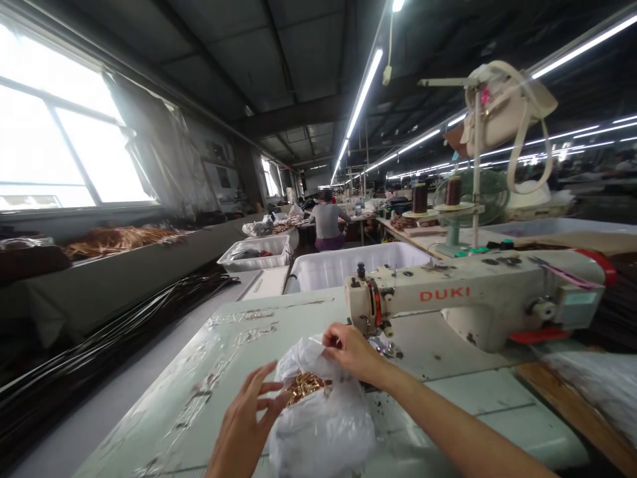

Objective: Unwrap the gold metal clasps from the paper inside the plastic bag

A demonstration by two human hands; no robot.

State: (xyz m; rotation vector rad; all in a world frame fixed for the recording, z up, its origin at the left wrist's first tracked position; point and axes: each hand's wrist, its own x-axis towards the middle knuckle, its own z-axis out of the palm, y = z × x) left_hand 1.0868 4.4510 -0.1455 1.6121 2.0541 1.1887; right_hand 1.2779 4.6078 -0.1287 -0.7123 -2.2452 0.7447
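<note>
Open bag [326, 435] of metal pieces [304, 387] on sewing table [303, 318]
Right hand [352, 350]: fingers pinched on the rim [312, 352]. Left hand [249, 415]: fingers apart beside the opening. Caution: uneven pulling could tip out pieces.
</note>
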